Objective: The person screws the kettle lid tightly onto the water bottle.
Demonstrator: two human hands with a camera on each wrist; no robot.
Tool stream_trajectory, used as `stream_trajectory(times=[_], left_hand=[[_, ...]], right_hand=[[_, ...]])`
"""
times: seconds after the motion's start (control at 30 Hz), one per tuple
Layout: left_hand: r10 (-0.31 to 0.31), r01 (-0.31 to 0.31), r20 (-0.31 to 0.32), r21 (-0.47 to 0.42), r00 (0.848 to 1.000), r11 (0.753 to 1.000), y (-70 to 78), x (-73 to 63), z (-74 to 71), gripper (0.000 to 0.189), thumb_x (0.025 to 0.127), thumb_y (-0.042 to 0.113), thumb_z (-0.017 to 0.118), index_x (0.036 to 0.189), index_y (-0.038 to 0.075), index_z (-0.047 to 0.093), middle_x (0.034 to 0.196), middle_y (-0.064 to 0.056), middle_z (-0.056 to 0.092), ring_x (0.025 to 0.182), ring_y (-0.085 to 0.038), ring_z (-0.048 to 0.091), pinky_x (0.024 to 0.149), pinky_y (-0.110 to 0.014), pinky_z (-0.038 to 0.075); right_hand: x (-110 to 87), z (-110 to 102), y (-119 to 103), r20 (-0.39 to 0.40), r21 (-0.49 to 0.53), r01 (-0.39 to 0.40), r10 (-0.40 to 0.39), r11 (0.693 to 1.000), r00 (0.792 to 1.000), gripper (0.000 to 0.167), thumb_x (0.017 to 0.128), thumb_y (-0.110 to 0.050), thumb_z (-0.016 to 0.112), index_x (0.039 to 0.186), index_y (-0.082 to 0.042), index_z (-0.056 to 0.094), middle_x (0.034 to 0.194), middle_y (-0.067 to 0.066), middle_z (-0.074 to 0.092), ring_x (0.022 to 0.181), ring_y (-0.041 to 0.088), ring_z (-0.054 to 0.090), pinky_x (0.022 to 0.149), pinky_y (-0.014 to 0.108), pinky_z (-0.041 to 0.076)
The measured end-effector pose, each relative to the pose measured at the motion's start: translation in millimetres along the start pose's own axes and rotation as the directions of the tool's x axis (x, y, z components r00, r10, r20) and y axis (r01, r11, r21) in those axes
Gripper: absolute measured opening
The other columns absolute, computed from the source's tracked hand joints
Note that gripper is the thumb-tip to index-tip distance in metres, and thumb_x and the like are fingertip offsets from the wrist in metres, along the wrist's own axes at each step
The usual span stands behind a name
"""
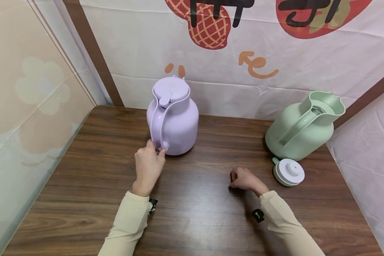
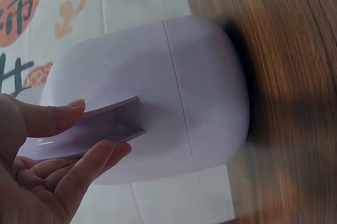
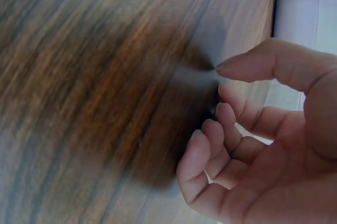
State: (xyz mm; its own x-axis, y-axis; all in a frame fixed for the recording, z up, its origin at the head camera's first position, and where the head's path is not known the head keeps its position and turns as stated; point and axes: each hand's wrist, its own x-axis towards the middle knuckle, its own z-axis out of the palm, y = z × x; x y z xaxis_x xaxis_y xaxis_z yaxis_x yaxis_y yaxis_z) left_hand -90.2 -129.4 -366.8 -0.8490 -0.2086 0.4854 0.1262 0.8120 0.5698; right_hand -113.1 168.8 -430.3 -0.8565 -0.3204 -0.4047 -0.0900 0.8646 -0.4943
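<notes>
A lilac thermos jug (image 1: 179, 121) with its lid on stands upright toward the back of the table, left of centre. My left hand (image 1: 148, 165) holds the lower part of its handle (image 2: 118, 121), thumb on one side and fingers on the other. To the right, my right hand (image 1: 244, 178) rests at the tabletop with nothing in it. The right wrist view shows its fingers (image 3: 195, 155) loosely curled and the fingertips right at the wood. A light green thermos jug (image 1: 302, 131) without a lid is at the back right, its mouth uncovered.
In front of the green jug, a white and green lid (image 1: 288, 172) lies with its white underside up. The wooden table (image 1: 195, 213) meets a printed cloth wall (image 1: 224, 89) at the back, with cloth walls on both sides too.
</notes>
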Motion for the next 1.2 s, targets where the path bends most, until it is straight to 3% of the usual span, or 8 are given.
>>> stream_trajectory(times=[0.5, 1.03, 1.2], left_hand=[[-0.061, 0.061, -0.027, 0.019, 0.998, 0.998, -37.9, 20.8, -18.6, 0.028, 0.07, 0.007, 0.076, 0.075, -0.012, 0.055, 0.059, -0.028, 0.056, 0.062, -0.053, 0.054, 0.059, -0.056, 0.04], [-0.12, 0.121, -0.029, 0.069, 0.992, 0.99, -64.2, 46.5, -27.9, 0.033, 0.073, 0.01, 0.074, 0.077, -0.015, 0.054, 0.065, -0.035, 0.054, 0.07, -0.058, 0.051, 0.065, -0.057, 0.038], [-0.164, 0.164, -0.007, 0.083, 0.986, 0.983, -71.3, 56.0, -28.8, 0.035, 0.076, 0.013, 0.072, 0.081, -0.016, 0.054, 0.071, -0.037, 0.055, 0.075, -0.058, 0.05, 0.068, -0.058, 0.038]], right_hand=[[-2.1, 1.2, 2.2, -0.016, 0.02, -0.008, 0.008, 1.0, 1.0, 0.019, 0.068, -0.002, 0.069, 0.065, -0.007, 0.051, 0.058, 0.002, 0.048, 0.053, 0.015, 0.045, 0.05, 0.026, 0.035], [-4.0, 1.0, 1.8, -0.001, 0.022, -0.006, 0.006, 1.0, 1.0, 0.018, 0.069, -0.002, 0.069, 0.066, -0.007, 0.052, 0.061, 0.002, 0.049, 0.055, 0.016, 0.045, 0.051, 0.026, 0.036], [-3.8, 0.8, 2.2, -0.007, 0.029, 0.002, -0.002, 1.0, 1.0, 0.018, 0.068, -0.002, 0.068, 0.066, -0.007, 0.052, 0.06, 0.002, 0.048, 0.055, 0.016, 0.045, 0.05, 0.026, 0.035]])
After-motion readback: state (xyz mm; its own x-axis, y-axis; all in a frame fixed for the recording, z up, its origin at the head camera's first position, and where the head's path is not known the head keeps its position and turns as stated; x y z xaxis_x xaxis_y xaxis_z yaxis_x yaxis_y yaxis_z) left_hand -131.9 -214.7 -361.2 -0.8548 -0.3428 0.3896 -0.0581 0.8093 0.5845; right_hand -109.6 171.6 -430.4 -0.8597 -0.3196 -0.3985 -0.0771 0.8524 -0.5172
